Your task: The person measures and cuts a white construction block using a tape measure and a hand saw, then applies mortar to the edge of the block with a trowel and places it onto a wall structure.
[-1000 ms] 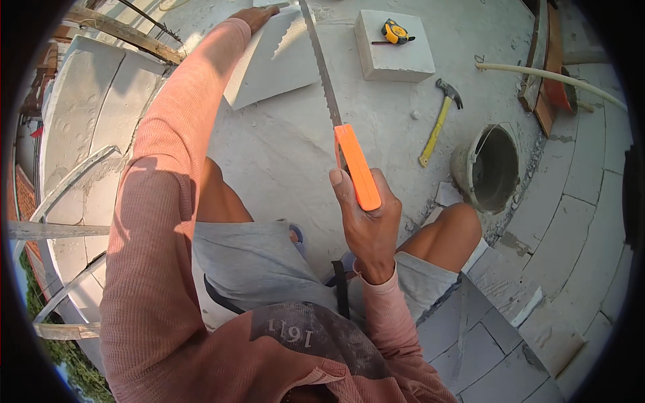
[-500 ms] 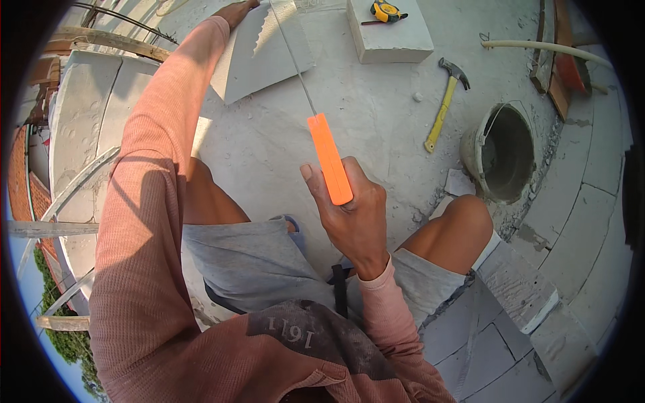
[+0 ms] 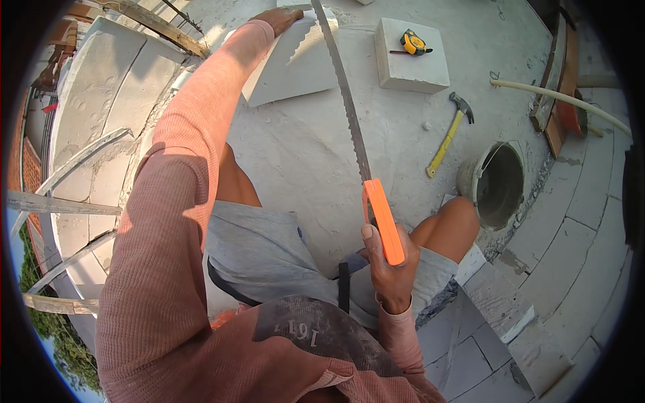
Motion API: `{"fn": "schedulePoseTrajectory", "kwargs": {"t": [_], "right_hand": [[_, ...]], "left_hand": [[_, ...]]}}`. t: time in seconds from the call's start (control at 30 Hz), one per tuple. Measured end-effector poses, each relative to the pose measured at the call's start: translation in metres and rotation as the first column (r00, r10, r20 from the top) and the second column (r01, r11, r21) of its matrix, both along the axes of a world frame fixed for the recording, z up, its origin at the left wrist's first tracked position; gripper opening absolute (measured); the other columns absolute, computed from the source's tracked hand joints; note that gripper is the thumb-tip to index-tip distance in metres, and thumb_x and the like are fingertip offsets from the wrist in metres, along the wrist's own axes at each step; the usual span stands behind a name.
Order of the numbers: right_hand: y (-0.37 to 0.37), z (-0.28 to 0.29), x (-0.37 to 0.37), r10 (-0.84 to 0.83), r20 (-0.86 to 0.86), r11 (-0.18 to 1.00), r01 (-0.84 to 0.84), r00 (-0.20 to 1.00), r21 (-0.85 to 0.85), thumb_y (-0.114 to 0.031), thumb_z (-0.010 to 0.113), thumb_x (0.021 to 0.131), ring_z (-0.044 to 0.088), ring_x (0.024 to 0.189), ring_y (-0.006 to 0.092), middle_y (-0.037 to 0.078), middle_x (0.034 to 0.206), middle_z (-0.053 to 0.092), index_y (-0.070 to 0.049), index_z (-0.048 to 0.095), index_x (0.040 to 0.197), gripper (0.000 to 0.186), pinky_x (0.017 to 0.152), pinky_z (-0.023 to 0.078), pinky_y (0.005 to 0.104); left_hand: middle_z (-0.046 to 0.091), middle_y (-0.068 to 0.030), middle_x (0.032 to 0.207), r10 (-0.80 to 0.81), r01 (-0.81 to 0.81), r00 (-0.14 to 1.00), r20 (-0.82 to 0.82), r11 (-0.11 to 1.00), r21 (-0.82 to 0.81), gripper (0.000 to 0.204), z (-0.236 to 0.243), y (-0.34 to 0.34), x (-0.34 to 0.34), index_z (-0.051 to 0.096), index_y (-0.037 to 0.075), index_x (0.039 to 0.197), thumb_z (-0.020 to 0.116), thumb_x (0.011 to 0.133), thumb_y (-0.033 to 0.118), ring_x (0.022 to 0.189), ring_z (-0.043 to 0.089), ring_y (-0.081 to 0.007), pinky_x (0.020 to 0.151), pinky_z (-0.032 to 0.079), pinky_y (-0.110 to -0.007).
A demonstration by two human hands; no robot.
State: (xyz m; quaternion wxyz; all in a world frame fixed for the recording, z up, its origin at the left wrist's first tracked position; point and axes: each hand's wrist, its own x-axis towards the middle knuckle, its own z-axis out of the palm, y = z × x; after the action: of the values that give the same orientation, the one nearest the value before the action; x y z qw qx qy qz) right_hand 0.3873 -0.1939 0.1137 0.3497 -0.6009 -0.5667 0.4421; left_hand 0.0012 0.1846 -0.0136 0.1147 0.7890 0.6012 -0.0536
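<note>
My right hand (image 3: 393, 269) is wrapped around the orange handle of a hand saw (image 3: 347, 104), close to my right knee. The saw's long toothed blade points away from me, and its far end is cut off by the upper picture edge. Beside the blade lies a pale grey masonry block (image 3: 295, 75), its upper side in sun and its near face in shadow. At arm's length, my left hand (image 3: 281, 19) grips the block's far upper edge, its fingertips partly hidden. From this angle I cannot tell whether the blade touches the block.
A white block (image 3: 411, 72) carries a yellow and black tape measure (image 3: 414, 43). Right of it lie a yellow-handled claw hammer (image 3: 450, 134) and a cement-crusted bucket (image 3: 498, 185). A pale hose (image 3: 557, 101) crosses the far right. Block walls (image 3: 101, 80) and wooden poles (image 3: 64, 201) stand left.
My right hand has drawn the saw back toward me and to the right, and the blade's broad side now shows. My left hand stays on the block. The whole view has shifted.
</note>
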Motion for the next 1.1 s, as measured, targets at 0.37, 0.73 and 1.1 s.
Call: {"fn": "schedulePoseTrajectory", "kwargs": {"t": [0.37,0.73,1.1], "right_hand": [[0.041,-0.005,-0.029,0.052,0.039,0.997,-0.054,0.998,0.051,-0.017,0.077,0.093,0.034,0.045,0.0100,0.006,0.051,0.040,-0.004,0.048,0.071,0.038,0.043,0.031,0.0298],[-0.010,0.016,-0.028,0.058,0.069,0.998,-0.056,0.996,-0.035,-0.016,0.076,0.095,0.041,0.054,0.0090,0.007,0.058,0.048,0.000,0.055,0.076,0.032,0.049,0.037,0.0304],[0.013,-0.002,-0.050,0.057,0.024,0.996,-0.055,0.998,-0.076,-0.016,0.074,0.095,0.041,0.056,0.0096,0.006,0.061,0.050,0.001,0.055,0.079,0.031,0.052,0.039,0.0307]], "left_hand": [[0.062,-0.0106,0.139,0.395,-0.303,0.905,0.158,0.858,-0.414,0.049,0.048,-0.008,0.005,0.061,0.015,0.133,0.034,0.100,0.039,0.123,0.060,-0.0315,0.107,0.044,-0.042],[0.067,-0.0101,0.130,0.309,-0.265,0.926,0.218,0.941,-0.209,0.054,0.032,-0.009,0.011,0.065,0.018,0.129,0.032,0.099,0.048,0.115,0.064,-0.0324,0.104,0.044,-0.044],[0.066,-0.0074,0.134,0.419,-0.422,0.906,0.049,0.893,0.158,0.052,0.022,-0.076,0.059,0.062,0.022,0.137,0.042,0.100,0.053,0.123,0.062,-0.0329,0.103,0.046,-0.049]]}}
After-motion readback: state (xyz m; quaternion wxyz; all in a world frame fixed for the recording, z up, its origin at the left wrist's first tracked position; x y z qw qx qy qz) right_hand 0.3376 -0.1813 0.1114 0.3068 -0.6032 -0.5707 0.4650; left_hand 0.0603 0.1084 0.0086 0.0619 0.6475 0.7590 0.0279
